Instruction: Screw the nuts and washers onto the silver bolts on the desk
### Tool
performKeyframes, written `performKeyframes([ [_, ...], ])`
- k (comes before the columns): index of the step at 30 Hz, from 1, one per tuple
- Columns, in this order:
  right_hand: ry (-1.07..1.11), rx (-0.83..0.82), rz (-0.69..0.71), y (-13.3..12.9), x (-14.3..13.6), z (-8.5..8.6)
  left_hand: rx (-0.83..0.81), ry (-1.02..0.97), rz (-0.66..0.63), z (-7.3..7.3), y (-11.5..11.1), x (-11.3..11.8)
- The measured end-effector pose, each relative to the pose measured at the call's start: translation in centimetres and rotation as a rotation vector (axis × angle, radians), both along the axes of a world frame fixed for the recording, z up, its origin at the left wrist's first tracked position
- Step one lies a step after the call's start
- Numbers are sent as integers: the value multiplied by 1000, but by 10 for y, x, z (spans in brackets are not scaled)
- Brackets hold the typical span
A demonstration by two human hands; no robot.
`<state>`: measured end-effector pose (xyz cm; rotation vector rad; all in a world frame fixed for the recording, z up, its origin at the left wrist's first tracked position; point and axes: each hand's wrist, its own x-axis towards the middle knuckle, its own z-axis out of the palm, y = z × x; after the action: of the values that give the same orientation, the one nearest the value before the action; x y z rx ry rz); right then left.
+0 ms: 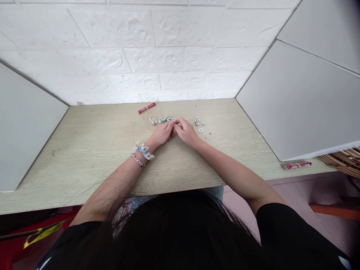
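Note:
My left hand (164, 132) and my right hand (185, 132) meet over the middle of the table (112, 150), thumbs and fingertips pinched close together. Whatever sits between the fingertips is too small and covered to make out. Just beyond my left hand stand metal bolts (161, 120), one bolt with a wide base (154, 122) and some bolts lying on their sides (166, 119). To the right of my right hand are upright bolts (197, 121), a nut (203, 123) and a flat washer (200, 130).
A red tube-like stick (146, 108) lies near the white brick wall (182, 60). Another red stick (297, 165) rests at the right front edge, near a wicker basket (343, 161). White panels (28, 127) rise on both sides. Small reddish bits (209, 133) lie right of the washer.

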<state>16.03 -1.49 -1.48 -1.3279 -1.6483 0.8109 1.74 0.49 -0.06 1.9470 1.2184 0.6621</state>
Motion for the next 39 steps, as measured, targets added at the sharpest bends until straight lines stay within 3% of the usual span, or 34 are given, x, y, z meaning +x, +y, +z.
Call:
performKeyframes([
  [14, 24, -63, 24, -1, -1, 1, 2, 19, -8, -2, 1, -1],
  [39, -51, 1, -25, 1, 0, 3, -17, 6, 2, -3, 1, -1],
])
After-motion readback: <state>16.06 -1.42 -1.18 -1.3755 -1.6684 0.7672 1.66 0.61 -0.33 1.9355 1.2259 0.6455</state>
